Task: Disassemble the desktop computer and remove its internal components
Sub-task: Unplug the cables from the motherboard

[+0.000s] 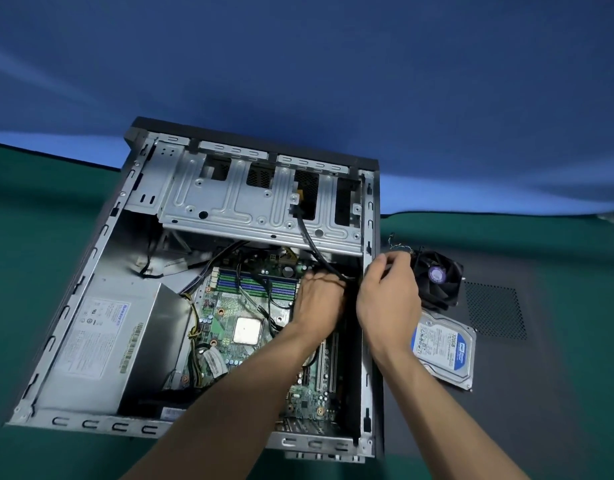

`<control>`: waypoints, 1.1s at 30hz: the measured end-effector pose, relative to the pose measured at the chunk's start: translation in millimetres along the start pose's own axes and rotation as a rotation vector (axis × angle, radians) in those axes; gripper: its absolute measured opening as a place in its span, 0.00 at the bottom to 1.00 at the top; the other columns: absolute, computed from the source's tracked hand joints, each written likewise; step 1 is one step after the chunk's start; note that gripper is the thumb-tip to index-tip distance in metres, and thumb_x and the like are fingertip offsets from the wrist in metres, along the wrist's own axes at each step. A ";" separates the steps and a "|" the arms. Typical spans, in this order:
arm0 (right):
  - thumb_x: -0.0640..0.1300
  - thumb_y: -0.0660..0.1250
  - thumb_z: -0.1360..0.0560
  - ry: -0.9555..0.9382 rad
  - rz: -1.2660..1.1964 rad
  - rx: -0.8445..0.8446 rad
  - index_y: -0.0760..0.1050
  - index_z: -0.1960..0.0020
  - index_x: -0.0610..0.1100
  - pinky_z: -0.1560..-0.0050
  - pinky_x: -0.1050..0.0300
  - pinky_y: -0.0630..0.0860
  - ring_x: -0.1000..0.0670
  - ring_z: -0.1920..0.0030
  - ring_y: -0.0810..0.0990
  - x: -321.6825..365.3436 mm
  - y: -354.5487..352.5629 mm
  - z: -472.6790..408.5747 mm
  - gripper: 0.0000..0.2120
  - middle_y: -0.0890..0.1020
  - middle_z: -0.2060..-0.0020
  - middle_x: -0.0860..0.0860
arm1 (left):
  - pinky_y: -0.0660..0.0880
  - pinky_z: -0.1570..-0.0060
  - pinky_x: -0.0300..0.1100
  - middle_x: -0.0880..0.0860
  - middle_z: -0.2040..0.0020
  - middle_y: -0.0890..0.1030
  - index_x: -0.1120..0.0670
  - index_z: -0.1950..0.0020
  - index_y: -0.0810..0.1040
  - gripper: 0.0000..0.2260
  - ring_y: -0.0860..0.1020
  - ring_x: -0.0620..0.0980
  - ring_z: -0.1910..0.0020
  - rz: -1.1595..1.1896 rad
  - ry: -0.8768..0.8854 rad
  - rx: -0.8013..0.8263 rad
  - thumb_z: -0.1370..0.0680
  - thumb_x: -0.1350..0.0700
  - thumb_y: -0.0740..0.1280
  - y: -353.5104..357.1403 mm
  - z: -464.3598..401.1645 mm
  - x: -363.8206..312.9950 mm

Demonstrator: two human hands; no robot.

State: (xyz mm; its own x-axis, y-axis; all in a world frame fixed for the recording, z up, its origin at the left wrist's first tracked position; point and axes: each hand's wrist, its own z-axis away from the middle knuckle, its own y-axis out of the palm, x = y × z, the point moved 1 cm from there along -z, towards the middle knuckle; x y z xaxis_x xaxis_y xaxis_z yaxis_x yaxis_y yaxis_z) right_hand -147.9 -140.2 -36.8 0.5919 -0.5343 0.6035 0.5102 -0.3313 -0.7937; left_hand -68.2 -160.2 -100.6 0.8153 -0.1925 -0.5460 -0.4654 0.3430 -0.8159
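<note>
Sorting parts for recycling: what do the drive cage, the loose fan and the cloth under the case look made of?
Drive cage: bare sheet metal, likely steel; grey sheen, stamped ribs.
Fan: black moulded plastic, matte frame and blades.
Cloth: green fabric, dull, no glare.

Left hand (319, 299) hides its fingertips and the black cable (310, 244) end

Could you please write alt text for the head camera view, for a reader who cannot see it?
Two hands, left hand and right hand, work on a black cable at the right edge of an open computer case lying on a green table. A fan and hard drive lie outside, to its right.
</note>
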 end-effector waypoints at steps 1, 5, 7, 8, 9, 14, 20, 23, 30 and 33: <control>0.48 0.53 0.19 -0.001 0.000 0.000 0.67 0.51 0.47 0.61 0.54 0.63 0.48 0.61 0.71 -0.6 0.1 0.0 0.07 0.79 0.55 0.49 | 0.65 0.53 0.44 0.56 0.57 0.79 0.57 0.59 0.78 0.08 0.75 0.56 0.55 -0.047 0.061 0.000 0.31 0.68 0.62 0.5 3.2 -0.1; 0.48 0.51 0.19 -0.022 0.004 -0.002 0.68 0.50 0.45 0.59 0.51 0.69 0.46 0.61 0.73 -0.4 -0.1 -0.1 0.10 0.78 0.55 0.47 | 0.62 0.44 0.46 0.55 0.54 0.80 0.57 0.55 0.80 0.10 0.72 0.55 0.49 -0.104 0.119 0.039 0.32 0.67 0.63 -0.6 13.0 -1.8; 0.48 0.51 0.19 -0.033 0.010 -0.006 0.68 0.51 0.45 0.58 0.50 0.70 0.45 0.61 0.74 0.7 0.2 -0.9 0.10 0.78 0.55 0.47 | 0.62 0.45 0.46 0.55 0.54 0.79 0.56 0.57 0.77 0.07 0.71 0.55 0.50 -0.027 0.120 0.005 0.29 0.65 0.61 -8.9 15.1 -6.1; 0.48 0.51 0.19 -0.034 0.009 -0.011 0.67 0.51 0.45 0.58 0.50 0.70 0.45 0.61 0.73 0.9 0.2 -0.8 0.09 0.78 0.55 0.47 | 0.62 0.46 0.45 0.54 0.55 0.77 0.55 0.58 0.74 0.06 0.70 0.54 0.51 0.009 0.124 -0.019 0.25 0.63 0.60 -14.5 18.2 -6.8; 0.48 0.51 0.19 -0.035 0.006 -0.016 0.67 0.52 0.45 0.58 0.50 0.70 0.45 0.61 0.73 0.8 0.1 -0.2 0.09 0.78 0.56 0.47 | 0.62 0.47 0.45 0.52 0.56 0.75 0.52 0.58 0.70 0.06 0.69 0.51 0.53 0.036 0.117 -0.042 0.22 0.60 0.57 -20.5 22.1 -5.0; 0.48 0.54 0.19 -0.080 -0.042 -0.034 0.68 0.47 0.46 0.61 0.54 0.65 0.49 0.61 0.72 1.2 -4.2 3.0 0.08 0.76 0.52 0.49 | 0.62 0.66 0.42 0.46 0.68 0.71 0.50 0.56 0.66 0.09 0.69 0.42 0.70 0.073 0.047 -0.042 0.18 0.52 0.51 -63.9 38.9 6.8; 0.42 0.62 0.24 -0.549 0.104 0.079 0.70 0.34 0.49 0.54 0.56 0.69 0.54 0.52 0.66 7.6 -23.9 13.6 0.18 0.71 0.50 0.51 | 0.65 0.66 0.42 0.48 0.67 0.77 0.49 0.61 0.72 0.11 0.75 0.50 0.66 -0.049 0.147 -0.099 0.21 0.50 0.56 -121.1 38.4 2.9; 0.48 0.59 0.21 -0.739 0.232 0.251 0.71 0.33 0.52 0.49 0.58 0.66 0.54 0.48 0.67 16.3 -26.8 10.1 0.16 0.73 0.44 0.54 | 0.65 0.71 0.40 0.47 0.70 0.75 0.50 0.65 0.73 0.08 0.73 0.48 0.69 0.010 0.131 -0.071 0.26 0.54 0.61 -134.7 33.2 -2.5; 0.48 0.60 0.20 -0.486 0.030 0.403 0.79 0.50 0.48 0.52 0.54 0.73 0.50 0.52 0.77 30.1 -27.9 -17.5 0.10 0.81 0.53 0.53 | 0.72 0.66 0.39 0.51 0.67 0.78 0.50 0.56 0.76 0.04 0.74 0.44 0.70 0.634 -0.120 -0.210 0.26 0.58 0.68 -134.8 8.2 -0.5; 0.49 0.59 0.20 -0.385 -0.006 0.396 0.78 0.55 0.47 0.58 0.55 0.71 0.50 0.57 0.77 32.7 -24.6 -22.6 0.12 0.81 0.60 0.53 | 0.72 0.64 0.41 0.45 0.65 0.77 0.49 0.53 0.72 0.03 0.76 0.43 0.67 0.470 -0.258 -0.294 0.23 0.52 0.64 -129.7 -0.7 11.7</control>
State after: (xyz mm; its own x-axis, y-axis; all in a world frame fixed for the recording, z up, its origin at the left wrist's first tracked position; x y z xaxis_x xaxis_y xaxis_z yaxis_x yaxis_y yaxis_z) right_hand -155.2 -167.1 0.7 0.7358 -0.1856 0.6512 0.6659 0.0239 -0.7456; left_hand 1.4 -207.5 -1.4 0.5397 0.1590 -0.8267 -0.8412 0.0618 -0.5372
